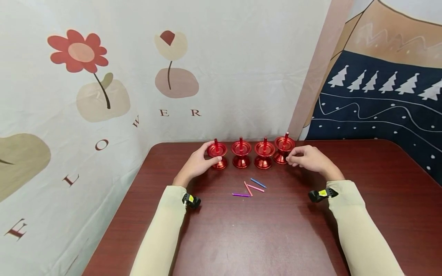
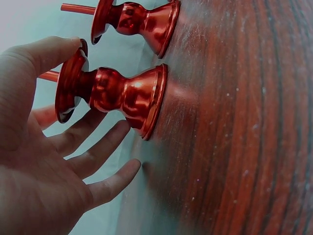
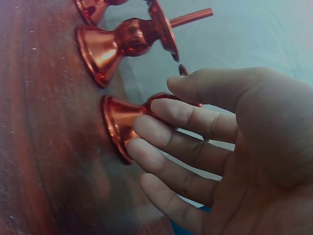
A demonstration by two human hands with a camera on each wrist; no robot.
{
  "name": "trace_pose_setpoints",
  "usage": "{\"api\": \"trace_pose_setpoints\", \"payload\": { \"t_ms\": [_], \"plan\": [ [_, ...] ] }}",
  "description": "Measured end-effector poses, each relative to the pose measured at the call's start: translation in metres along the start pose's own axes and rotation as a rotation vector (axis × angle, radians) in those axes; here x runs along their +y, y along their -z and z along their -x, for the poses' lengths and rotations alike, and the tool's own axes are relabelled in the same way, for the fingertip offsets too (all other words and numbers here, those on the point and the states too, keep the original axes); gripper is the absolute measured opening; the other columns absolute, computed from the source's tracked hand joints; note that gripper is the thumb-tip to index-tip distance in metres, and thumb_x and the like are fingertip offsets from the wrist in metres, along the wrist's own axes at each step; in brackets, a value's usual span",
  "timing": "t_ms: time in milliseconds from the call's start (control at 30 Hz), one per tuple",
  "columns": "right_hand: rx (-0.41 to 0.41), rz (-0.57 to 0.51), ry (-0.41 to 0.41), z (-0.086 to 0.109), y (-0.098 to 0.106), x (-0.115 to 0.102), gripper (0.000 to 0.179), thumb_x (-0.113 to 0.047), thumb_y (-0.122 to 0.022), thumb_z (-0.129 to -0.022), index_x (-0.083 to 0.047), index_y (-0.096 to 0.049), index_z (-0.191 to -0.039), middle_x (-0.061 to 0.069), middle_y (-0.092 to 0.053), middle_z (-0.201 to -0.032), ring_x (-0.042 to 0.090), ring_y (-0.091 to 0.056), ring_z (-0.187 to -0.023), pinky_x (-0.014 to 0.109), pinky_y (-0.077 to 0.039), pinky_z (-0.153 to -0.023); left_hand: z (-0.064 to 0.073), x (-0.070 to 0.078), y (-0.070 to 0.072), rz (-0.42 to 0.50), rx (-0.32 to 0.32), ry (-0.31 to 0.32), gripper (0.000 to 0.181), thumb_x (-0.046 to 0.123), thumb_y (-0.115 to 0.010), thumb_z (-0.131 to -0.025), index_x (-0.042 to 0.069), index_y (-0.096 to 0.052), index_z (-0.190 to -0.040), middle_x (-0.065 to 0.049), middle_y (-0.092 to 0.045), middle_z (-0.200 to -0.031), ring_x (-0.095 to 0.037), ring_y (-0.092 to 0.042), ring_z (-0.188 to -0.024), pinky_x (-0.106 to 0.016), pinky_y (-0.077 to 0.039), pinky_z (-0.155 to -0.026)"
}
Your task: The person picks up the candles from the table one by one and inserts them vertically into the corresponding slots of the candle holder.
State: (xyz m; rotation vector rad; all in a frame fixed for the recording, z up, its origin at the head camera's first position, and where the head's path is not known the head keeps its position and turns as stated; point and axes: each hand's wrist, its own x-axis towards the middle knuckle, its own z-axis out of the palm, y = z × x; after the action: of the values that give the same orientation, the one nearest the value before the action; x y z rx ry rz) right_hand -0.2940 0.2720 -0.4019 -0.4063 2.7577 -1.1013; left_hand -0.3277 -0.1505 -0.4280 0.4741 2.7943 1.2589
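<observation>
Several shiny red candle holders stand upright in a row at the back of the table, each with a dish and a thin upright stem. My left hand (image 1: pixel 199 163) is around the leftmost candle holder (image 1: pixel 220 163), thumb at its dish rim and fingers behind it, as the left wrist view shows. At the other end, my right hand (image 1: pixel 308 158) is beside the rightmost candle holder (image 1: pixel 284 143), fingers loosely bent and overlapping its base in the right wrist view. Between these two stand another candle holder (image 1: pixel 241 161) and its neighbour, a matching candle holder (image 1: pixel 263 162).
In front of the row lie several thin sticks: a blue stick (image 1: pixel 258 183), a pink stick (image 1: pixel 256 188), an orange-pink stick (image 1: pixel 248 189) and a purple stick (image 1: pixel 241 195). A printed cloth (image 1: pixel 241 76) hangs behind the reddish-brown table (image 1: pixel 248 234).
</observation>
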Motion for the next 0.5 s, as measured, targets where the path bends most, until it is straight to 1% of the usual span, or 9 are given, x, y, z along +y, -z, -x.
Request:
{"api": "trace_pose_setpoints", "payload": {
  "t_ms": [200, 267, 500],
  "plan": [
    [-0.089, 0.033, 0.033, -0.005, -0.009, 0.0, 0.019, -0.018, -0.071, -0.104, -0.003, -0.079, -0.113, 0.005, -0.074, -0.09, 0.023, -0.064, -0.084, 0.037, -0.054, -0.076, 0.001, -0.001, -0.001, 0.008, 0.001, 0.005, 0.079, 0.04, -0.076, -0.103, 0.017, -0.04, -0.17, -0.017, -0.057, -0.159, -0.036, -0.053, -0.145, -0.06, -0.044, -0.119],
    [-0.113, 0.038, 0.04, -0.005, -0.011, 0.0, 0.02, -0.02, -0.072, -0.104, -0.004, -0.078, -0.114, 0.005, -0.072, -0.089, 0.022, -0.061, -0.082, 0.038, -0.053, -0.075, 0.001, -0.002, -0.002, 0.011, -0.001, 0.002, 0.08, 0.04, -0.076, -0.103, 0.017, -0.04, -0.17, -0.017, -0.057, -0.159, -0.036, -0.054, -0.144, -0.059, -0.044, -0.118],
    [-0.141, 0.038, 0.045, -0.006, -0.014, -0.002, 0.021, -0.021, -0.071, -0.104, -0.005, -0.077, -0.116, 0.004, -0.071, -0.089, 0.022, -0.06, -0.083, 0.039, -0.053, -0.076, 0.001, -0.001, -0.002, 0.006, -0.005, 0.0, 0.082, 0.038, -0.076, -0.102, 0.017, -0.038, -0.171, -0.017, -0.056, -0.159, -0.036, -0.055, -0.144, -0.058, -0.045, -0.118]
  ]
}}
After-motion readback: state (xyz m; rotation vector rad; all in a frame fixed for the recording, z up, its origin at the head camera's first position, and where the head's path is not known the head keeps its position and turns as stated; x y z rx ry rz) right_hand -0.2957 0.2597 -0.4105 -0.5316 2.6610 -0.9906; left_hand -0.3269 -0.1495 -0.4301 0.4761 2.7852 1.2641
